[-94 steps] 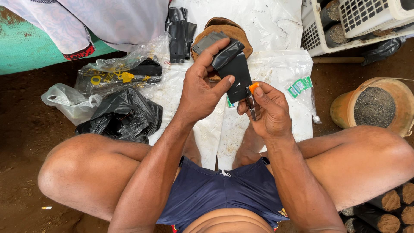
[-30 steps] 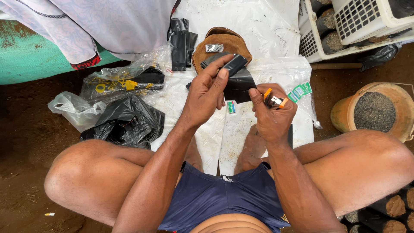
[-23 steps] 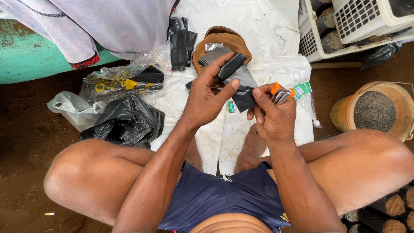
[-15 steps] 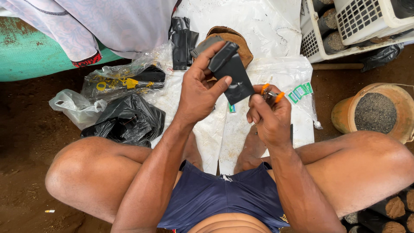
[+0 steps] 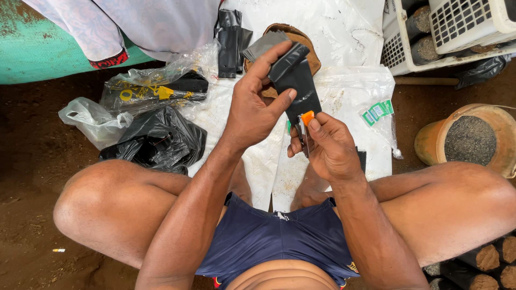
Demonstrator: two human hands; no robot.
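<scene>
Black plastic, a folded strip (image 5: 295, 86), stands pinched in the left hand (image 5: 252, 110), its long axis running up and away. Just below it, touching its lower end, the right hand (image 5: 328, 147) grips a small orange-tipped tool (image 5: 305, 124).

Black strip (image 5: 294, 80) in left hand (image 5: 252, 107) looked glossy, smooth plastic. Right hand (image 5: 328, 147) gripped orange-tipped tool (image 5: 306, 119), prob. plastic w/ metal. Beneath hands: white plastic sheet (image 5: 349, 91), slightly gritty.
</scene>
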